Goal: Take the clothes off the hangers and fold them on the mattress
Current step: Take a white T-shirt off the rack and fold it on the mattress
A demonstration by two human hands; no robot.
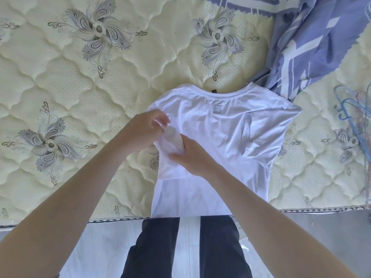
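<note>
The white T-shirt (220,127) in my left hand (144,127) and right hand (191,157) is thin, smooth, matt cloth, the mattress (80,87) left of and beyond them is puffy quilted fabric with a faint sheen, and off to the right of my right hand lie a crumpled matt cloth sheet (313,47) and smooth plastic hangers (345,102).

One T-shirt (220,127), one sheet (313,47), one mattress (80,87), two hands (144,127) (190,159)

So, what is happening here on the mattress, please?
A person is folding a white T-shirt that lies flat on the mattress, already off its hanger. The left hand and the right hand both grip the sleeve on the left side, turning it inward. The other sleeve is not yet folded. Blue hangers lie at the right edge.
</note>
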